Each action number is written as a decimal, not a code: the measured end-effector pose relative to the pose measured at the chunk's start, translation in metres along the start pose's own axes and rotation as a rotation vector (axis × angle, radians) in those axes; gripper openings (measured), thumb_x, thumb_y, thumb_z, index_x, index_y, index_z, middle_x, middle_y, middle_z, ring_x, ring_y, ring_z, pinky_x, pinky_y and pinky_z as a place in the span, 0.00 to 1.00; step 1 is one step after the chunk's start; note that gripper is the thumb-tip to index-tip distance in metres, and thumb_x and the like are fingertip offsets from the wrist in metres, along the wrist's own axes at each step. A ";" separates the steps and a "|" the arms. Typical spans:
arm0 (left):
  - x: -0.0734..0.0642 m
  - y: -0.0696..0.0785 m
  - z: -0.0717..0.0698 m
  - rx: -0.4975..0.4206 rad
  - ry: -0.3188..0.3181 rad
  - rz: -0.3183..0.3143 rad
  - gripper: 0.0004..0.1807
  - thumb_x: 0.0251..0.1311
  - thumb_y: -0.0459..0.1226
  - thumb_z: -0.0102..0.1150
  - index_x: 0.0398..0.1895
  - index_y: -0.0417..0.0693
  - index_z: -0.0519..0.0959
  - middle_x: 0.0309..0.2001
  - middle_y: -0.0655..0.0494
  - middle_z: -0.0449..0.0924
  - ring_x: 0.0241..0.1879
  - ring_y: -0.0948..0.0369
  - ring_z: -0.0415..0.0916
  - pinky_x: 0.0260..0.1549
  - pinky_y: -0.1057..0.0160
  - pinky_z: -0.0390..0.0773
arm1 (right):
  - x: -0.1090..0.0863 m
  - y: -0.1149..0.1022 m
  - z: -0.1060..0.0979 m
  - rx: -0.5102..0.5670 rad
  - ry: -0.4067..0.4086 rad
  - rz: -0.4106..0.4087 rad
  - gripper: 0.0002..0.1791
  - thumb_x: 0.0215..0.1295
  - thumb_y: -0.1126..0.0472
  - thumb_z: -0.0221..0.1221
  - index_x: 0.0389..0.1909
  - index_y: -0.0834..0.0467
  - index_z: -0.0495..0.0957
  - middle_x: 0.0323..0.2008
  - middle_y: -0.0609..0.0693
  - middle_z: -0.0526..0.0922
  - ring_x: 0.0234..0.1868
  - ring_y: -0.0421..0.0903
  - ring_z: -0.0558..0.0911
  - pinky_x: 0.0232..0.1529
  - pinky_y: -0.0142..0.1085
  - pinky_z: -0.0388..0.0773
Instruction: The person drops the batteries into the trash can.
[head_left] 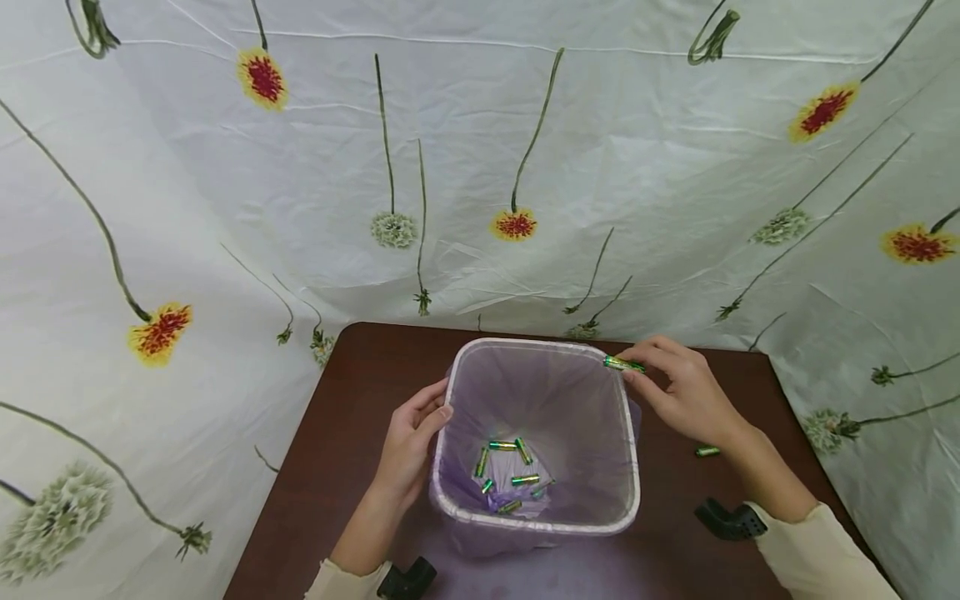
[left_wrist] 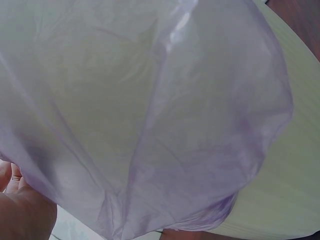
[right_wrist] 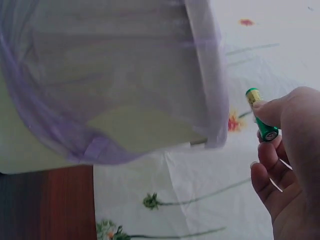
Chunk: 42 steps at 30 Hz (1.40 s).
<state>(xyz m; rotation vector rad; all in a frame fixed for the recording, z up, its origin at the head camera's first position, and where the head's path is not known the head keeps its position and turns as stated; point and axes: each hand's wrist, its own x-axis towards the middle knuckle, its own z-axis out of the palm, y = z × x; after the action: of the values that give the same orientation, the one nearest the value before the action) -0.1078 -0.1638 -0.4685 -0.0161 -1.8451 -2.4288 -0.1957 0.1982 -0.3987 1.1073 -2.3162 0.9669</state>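
Note:
A trash bin [head_left: 537, 527] with a thin purple liner bag [left_wrist: 200, 110] folded over its rim stands on the table. Inside, several green-and-gold batteries [head_left: 525, 480] lie scattered on the bottom. My left hand [head_left: 408, 437] holds the bin's left side, thumb over the rim and fingers outside; the left wrist view shows only part of that hand, at its lower left edge. Between thumb and fingers my right hand [head_left: 686, 392] pinches one battery [right_wrist: 264, 117] at the bin's far right corner. In the right wrist view the battery is tilted, just outside the rim.
Another battery [head_left: 707, 451] lies on the dark brown table [head_left: 352, 392], beneath my right forearm. Behind and around the table hangs a white cloth [head_left: 300, 208] printed with flowers. Each wrist carries a black camera mount [head_left: 729, 520].

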 end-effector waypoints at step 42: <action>-0.001 -0.001 -0.001 0.002 -0.001 0.001 0.25 0.70 0.27 0.55 0.68 0.26 0.71 0.51 0.36 0.80 0.47 0.58 0.79 0.46 0.65 0.80 | 0.044 -0.026 0.032 0.128 -0.166 -0.135 0.15 0.62 0.71 0.69 0.50 0.59 0.86 0.45 0.50 0.83 0.42 0.46 0.83 0.40 0.43 0.80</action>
<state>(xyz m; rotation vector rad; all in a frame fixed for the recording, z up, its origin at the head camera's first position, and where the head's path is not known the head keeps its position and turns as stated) -0.1073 -0.1648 -0.4700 -0.0180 -1.8479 -2.4270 -0.2040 0.1404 -0.3836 1.4255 -2.2973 1.0177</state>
